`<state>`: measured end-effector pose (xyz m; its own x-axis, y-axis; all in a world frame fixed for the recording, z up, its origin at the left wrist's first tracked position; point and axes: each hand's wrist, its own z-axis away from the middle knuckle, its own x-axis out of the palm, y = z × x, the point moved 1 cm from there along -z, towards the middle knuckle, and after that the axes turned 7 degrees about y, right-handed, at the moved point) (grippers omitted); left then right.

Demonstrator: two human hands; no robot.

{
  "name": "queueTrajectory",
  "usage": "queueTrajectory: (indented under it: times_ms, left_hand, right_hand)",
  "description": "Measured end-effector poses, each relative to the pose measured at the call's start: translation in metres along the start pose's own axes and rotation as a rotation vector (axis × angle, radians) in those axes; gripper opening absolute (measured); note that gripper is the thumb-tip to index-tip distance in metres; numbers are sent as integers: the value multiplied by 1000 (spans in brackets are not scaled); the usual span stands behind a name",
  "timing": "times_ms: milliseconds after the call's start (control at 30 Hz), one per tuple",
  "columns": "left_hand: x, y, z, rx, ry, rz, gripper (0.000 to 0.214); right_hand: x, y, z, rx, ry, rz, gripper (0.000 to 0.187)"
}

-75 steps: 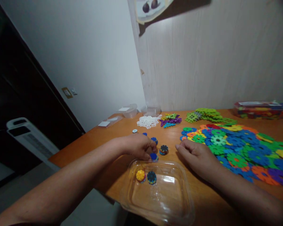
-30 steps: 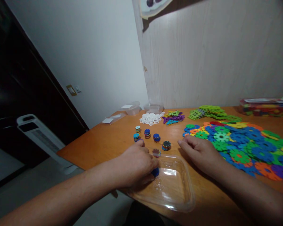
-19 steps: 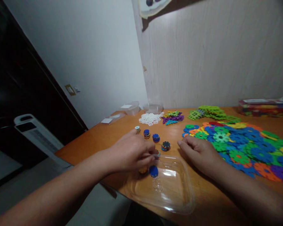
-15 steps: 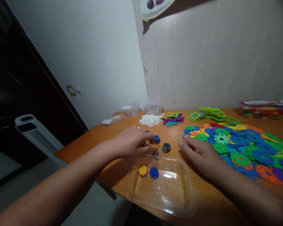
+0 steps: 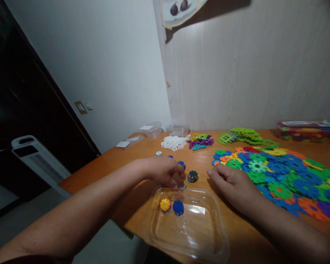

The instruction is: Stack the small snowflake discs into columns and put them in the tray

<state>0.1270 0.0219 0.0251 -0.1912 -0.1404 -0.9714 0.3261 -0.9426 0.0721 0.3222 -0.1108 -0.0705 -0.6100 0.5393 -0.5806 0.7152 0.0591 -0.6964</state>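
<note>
My left hand (image 5: pixel 167 171) reaches over the far rim of a clear plastic tray (image 5: pixel 222 234). Its thumb and fingers are bent around a small stack of notched plastic discs (image 5: pixel 182 184), partly hidden by the fingers. Just right of them stands a stack with a black disc on top (image 5: pixel 193 176); a blue stack (image 5: pixel 182 164) sits behind the fingertips. Inside the tray are a yellow-topped stack (image 5: pixel 165 205) and a blue-topped stack (image 5: pixel 178 208). My right hand (image 5: pixel 232 181) rests on the table, fingers curled and thumb against them, with nothing visible in it.
Large, colourful notched discs (image 5: pixel 286 179) form a heap at the right. Behind lie white pieces (image 5: pixel 174 142), purple and yellow pieces (image 5: pixel 200 141) and lime-green pieces (image 5: pixel 244 135). Clear containers (image 5: pixel 151 129) and a packed box (image 5: pixel 306 131) stand near the wall.
My left hand has moved slightly right and down, its fingers coming around the small stack beyond the tray rim. A pale disc behind that hand shows more fully. My right hand keeps its pose.
</note>
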Motion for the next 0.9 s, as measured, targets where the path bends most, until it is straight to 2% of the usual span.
queueTrajectory:
  times_ms: [400, 733, 800, 900]
  left_hand:
    - [6, -3, -3, 6, -37, 104, 29]
    - [-2, 3, 2, -61, -36, 106, 26]
    - [-7, 3, 6, -71, -9, 114, 27]
    - [-18, 3, 19, -99, 93, 86, 29]
  right_hand:
    - [0, 0, 0, -3, 8, 6, 40]
    - [-2, -2, 1, -4, -16, 8, 39]
    - [-2, -2, 1, -7, -19, -1, 39]
    - [-4, -4, 1, -8, -15, -4, 39]
